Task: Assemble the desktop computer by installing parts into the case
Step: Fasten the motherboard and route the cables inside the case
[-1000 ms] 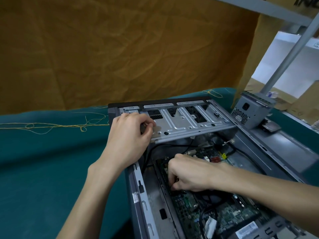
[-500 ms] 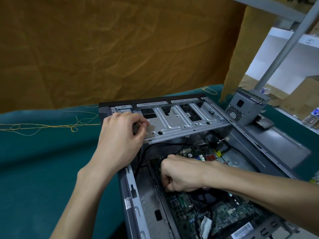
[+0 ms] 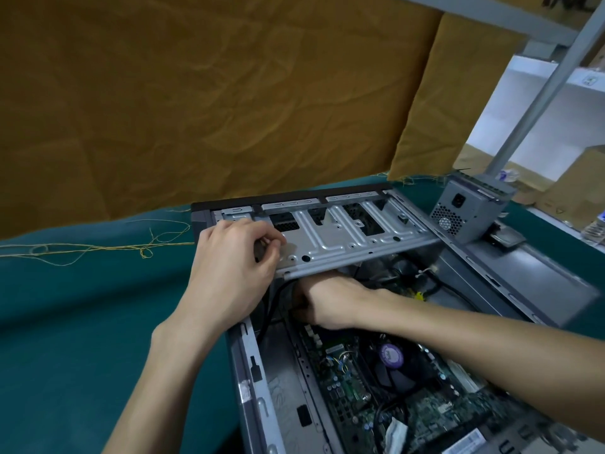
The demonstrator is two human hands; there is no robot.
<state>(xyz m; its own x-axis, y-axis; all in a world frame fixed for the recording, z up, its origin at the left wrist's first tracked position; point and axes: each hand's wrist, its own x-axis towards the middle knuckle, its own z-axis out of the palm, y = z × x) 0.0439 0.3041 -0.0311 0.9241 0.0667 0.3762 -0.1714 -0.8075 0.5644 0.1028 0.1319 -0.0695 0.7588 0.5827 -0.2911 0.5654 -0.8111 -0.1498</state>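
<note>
An open grey computer case (image 3: 252, 362) lies on its side on a teal cloth. Its silver drive cage (image 3: 343, 237) spans the far end. My left hand (image 3: 235, 273) grips the cage's near left corner, fingers curled over the edge. My right hand (image 3: 327, 299) reaches under the cage with fingers closed around a black cable (image 3: 271, 309); the fingertips are hidden in shadow. The green motherboard (image 3: 353, 388) with a black fan bearing a purple label (image 3: 391, 353) fills the case floor.
A grey power supply (image 3: 465, 211) sits beyond the case's right wall, beside a grey side panel (image 3: 537, 283). Loose yellow thread (image 3: 98, 249) lies on the teal cloth (image 3: 82, 322) to the left. A brown fabric backdrop (image 3: 196, 93) hangs behind. A metal post (image 3: 540, 90) rises right.
My right hand has slid from the motherboard's edge farther in, under the drive cage. The left hand keeps its hold on the cage. The camera has shifted closer, uncovering the fan.
</note>
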